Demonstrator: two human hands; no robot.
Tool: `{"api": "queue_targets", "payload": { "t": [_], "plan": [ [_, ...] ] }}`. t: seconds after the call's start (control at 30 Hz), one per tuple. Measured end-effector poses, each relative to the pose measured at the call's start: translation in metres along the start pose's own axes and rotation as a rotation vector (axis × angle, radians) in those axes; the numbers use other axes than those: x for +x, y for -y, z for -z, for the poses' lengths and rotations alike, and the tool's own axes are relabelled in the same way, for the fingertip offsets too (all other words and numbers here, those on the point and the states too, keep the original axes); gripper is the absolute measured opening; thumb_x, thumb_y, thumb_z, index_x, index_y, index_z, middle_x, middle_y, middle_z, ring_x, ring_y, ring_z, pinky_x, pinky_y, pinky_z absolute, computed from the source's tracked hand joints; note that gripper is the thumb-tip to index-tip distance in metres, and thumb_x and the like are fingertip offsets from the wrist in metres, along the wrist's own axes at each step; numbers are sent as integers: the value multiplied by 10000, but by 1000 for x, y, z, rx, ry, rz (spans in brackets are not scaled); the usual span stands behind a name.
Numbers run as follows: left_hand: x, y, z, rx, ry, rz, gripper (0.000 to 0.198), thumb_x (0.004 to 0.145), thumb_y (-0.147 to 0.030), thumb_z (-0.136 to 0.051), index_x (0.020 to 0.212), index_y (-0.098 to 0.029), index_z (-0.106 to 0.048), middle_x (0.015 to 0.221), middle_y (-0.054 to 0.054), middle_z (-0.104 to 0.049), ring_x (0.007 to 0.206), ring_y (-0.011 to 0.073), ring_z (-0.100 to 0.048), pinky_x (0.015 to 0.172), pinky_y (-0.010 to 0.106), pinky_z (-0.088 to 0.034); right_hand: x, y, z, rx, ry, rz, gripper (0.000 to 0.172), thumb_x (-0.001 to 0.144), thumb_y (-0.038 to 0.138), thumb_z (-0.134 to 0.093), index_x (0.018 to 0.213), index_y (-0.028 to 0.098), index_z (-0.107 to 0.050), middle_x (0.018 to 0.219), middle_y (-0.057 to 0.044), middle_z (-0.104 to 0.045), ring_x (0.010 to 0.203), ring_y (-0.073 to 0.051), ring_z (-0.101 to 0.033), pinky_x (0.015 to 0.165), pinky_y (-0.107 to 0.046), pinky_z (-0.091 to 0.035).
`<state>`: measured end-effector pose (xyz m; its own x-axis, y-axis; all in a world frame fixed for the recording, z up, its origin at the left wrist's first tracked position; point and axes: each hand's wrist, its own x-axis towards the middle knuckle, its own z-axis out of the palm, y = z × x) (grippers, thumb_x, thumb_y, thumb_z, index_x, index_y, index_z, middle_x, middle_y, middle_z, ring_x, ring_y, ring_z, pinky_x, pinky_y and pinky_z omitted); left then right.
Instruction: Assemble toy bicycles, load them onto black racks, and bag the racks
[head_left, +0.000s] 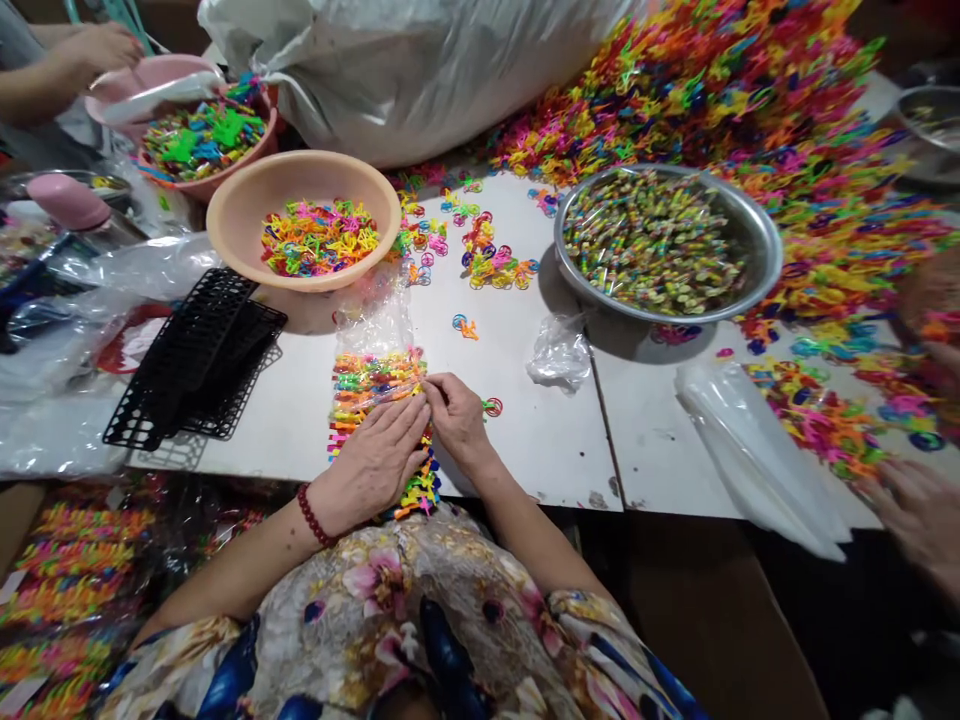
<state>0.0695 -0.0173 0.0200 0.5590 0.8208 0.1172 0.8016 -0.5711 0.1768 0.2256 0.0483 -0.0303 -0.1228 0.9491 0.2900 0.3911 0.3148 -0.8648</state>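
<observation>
A clear plastic bag (379,385) packed with rows of small colourful plastic toys lies at the table's front edge, its unfilled end pointing away from me. My left hand (379,450) rests flat across the filled part, fingers stretched out together. At the bag's right side my right hand (455,415) is closed, thumb and fingertips pinching the plastic beside my left fingertips. Just right of that hand lies a loose toy (492,407) with a red wheel. An orange and blue toy (466,327) sits farther up the white table (525,440).
A peach bowl (225,230) holds colourful toys; a metal bowl (769,255) holds wrapped pieces. Black plastic grids (191,360) lie left. Behind are a white sack (420,90) and a large toy heap (697,90). Other people's hands (911,510) (94,55) show at both sides.
</observation>
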Motion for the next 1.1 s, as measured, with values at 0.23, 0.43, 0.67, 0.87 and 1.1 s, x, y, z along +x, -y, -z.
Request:
{"api": "queue_targets", "payload": {
  "t": [0.23, 0.43, 0.67, 0.87, 1.1],
  "plan": [
    [1, -2, -3, -13, -18, 21, 501, 1018, -319, -390, 1439, -52, -438, 1481, 190, -504, 1419, 283, -427, 1189, 460, -337, -15, 9, 11, -93, -6, 210, 183, 967, 171, -479, 965, 209, -658, 891, -54, -694, 854, -187, -627, 790, -328, -514],
    [-11, 3, 6, -269, -296, -49, 306, 978, -210, -493, 1262, -151, -590, 1247, 133, -679, 1176, 211, -635, 1038, 396, -516, -35, 23, 36, -293, 172, 400, 175, 948, 89, -451, 996, 175, -595, 900, -88, -650, 847, -211, -565, 777, -353, -501],
    [-55, 53, 3, -430, -520, 527, 245, 901, -189, -550, 1107, -160, -680, 1071, 101, -728, 979, 198, -687, 896, 360, -574, -33, 36, 46, -116, 246, 277, 119, 928, 128, -535, 1024, 196, -550, 999, -80, -608, 956, -213, -569, 846, -370, -501],
    [-58, 80, -21, -909, -235, 687, 353, 875, -353, -595, 1138, -152, -717, 1140, 89, -747, 1029, 218, -699, 954, 358, -547, -14, 54, 6, -406, 273, 554, 401, 867, 33, -495, 1253, 131, -545, 1129, -144, -594, 1038, -259, -534, 896, -394, -484],
    [-47, 71, -32, -947, -305, 529, 347, 912, -306, -547, 1200, -194, -703, 1209, 65, -725, 1129, 201, -660, 1021, 319, -486, 20, 48, -35, -630, 260, 780, 239, 820, -36, -533, 895, 187, -579, 793, -30, -580, 689, -179, -522, 606, -289, -391]
  ]
}}
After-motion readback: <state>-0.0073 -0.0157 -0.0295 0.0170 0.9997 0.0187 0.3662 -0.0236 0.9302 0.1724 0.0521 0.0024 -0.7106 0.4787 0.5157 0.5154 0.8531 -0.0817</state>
